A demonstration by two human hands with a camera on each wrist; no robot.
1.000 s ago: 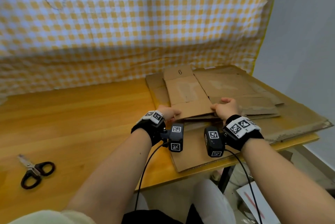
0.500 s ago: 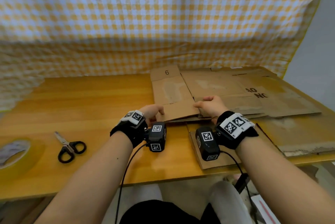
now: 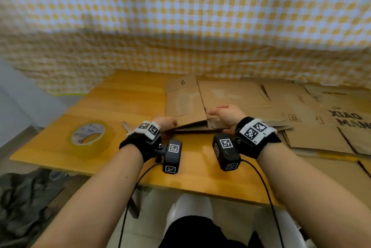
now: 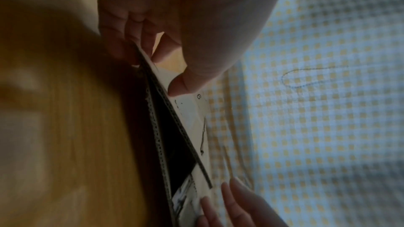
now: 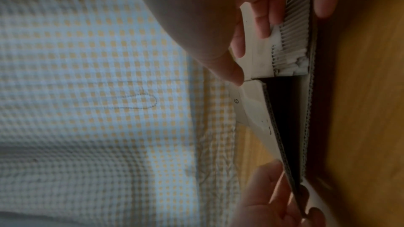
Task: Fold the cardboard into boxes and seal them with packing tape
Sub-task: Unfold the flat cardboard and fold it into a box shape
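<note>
The flattened cardboard [image 3: 186, 105] marked "6" lies on the bench [image 3: 120, 107] just ahead of both hands. The left hand [image 3: 165, 123] pinches the near edge of its top layer, thumb above and fingers [image 4: 122, 47] beneath; the right hand [image 3: 226, 116] pinches the neighbouring torn flap the same way, likely to part the two layers and open the blank into a tube. Packing tape [image 3: 88, 134] waits left of the left fingers. Scissors [image 3: 126, 126] are mostly hidden behind the wrist; both wrist views are dim and blurred.
</note>
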